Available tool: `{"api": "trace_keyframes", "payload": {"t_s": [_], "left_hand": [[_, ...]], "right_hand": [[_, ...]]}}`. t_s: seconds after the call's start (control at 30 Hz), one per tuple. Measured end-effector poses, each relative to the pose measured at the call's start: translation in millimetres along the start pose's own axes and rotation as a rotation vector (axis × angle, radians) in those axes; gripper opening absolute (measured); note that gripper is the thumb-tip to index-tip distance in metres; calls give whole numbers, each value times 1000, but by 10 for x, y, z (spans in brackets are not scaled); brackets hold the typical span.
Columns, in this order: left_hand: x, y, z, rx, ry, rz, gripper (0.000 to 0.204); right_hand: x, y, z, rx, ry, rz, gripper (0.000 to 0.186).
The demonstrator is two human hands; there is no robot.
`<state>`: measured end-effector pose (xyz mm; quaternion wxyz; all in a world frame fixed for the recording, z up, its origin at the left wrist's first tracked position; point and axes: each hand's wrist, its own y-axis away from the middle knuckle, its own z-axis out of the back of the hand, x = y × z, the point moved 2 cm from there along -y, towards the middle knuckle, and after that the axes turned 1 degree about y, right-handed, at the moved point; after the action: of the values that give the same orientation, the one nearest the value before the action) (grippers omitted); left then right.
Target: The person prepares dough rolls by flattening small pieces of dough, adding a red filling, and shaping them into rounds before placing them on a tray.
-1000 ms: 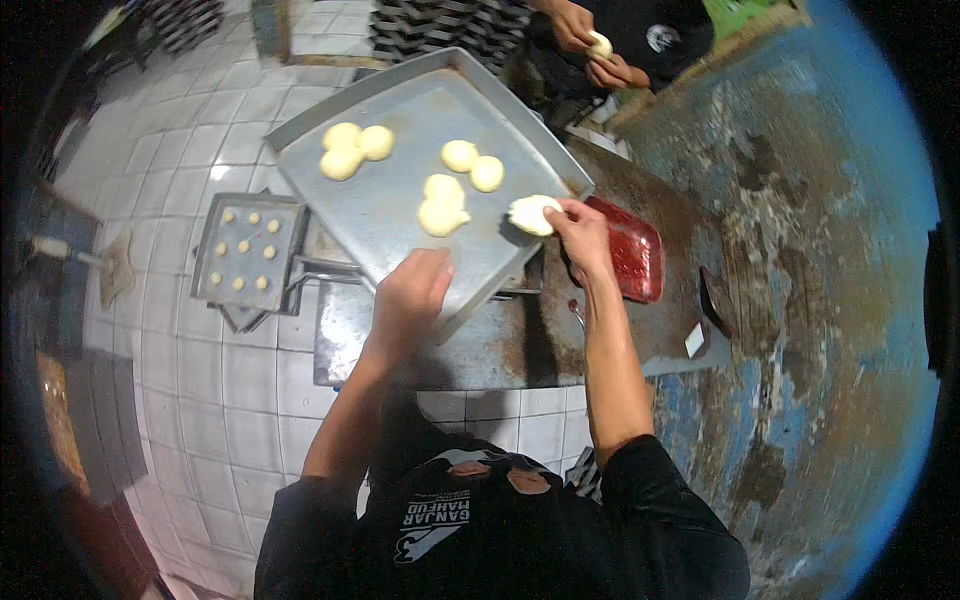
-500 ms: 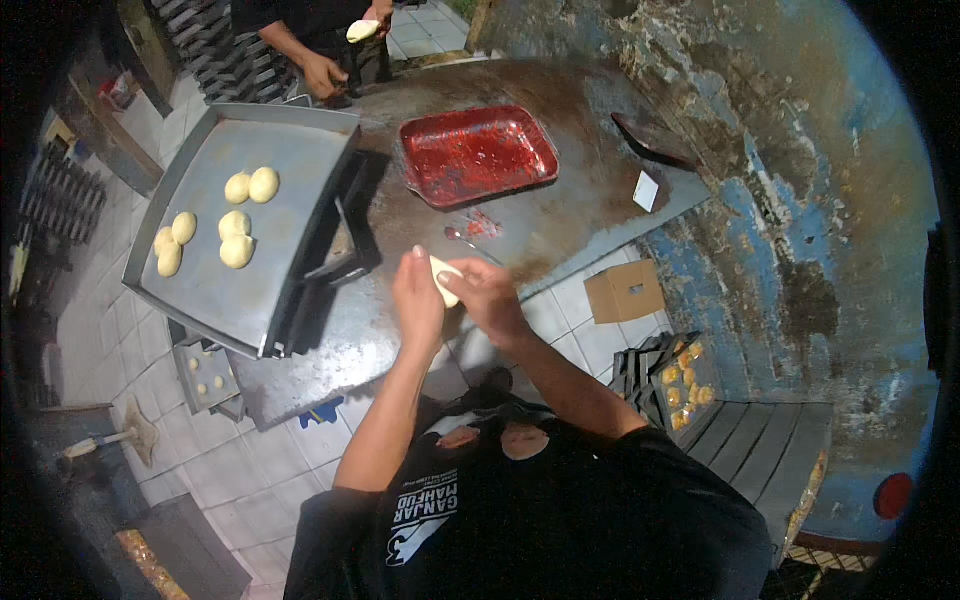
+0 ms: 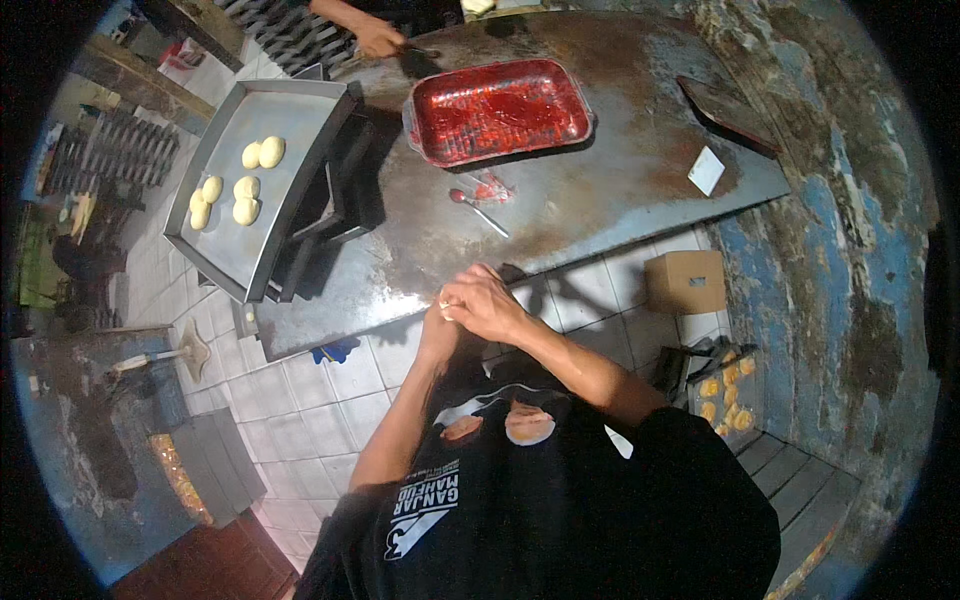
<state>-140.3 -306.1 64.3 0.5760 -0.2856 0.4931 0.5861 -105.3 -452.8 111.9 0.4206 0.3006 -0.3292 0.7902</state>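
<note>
As left hand (image 3: pixel 436 325) and right hand (image 3: pixel 487 306) clasp near-hidden pale dough (image 3: pixel 446 304), a red-smeared rectangular pan (image 3: pixel 500 150) sits at twelve o'clock.

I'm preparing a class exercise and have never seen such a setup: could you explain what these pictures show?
No machine is at work: these are a person's bare left hand and right hand. Every picture comes from a wide fisheye camera on that person's head, looking down, so straight edges bend near the rim.

Now the hands are closed together around what seems a piece of dough; only a pale sliver shows. On the worn worktable lie a red-smeared baking pan and a red-tipped spoon. To the left, a raised grey baking tray bears dough balls. Another person's hand appears at the far side.
</note>
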Motion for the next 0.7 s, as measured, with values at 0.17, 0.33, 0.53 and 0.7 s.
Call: {"api": "trace_keyframes", "payload": {"t_s": [0.17,0.33,0.53,0.7], "left_hand": [[-225,-211,334,-90,355,100,48],[-694,-746,631,-138,440,64,82],[-568,-1522,975,-137,310,-48,49],[-719,-2114,1068,-81,164,-49,45]], "right_hand": [[-1378,-608,-68,-152,205,-509,19],[-1901,-727,-519,192,659,-418,27],[-1956,-1102,98,-26,-26,-473,20],[-2273,-2008,844,-70,466,-252,20]]}}
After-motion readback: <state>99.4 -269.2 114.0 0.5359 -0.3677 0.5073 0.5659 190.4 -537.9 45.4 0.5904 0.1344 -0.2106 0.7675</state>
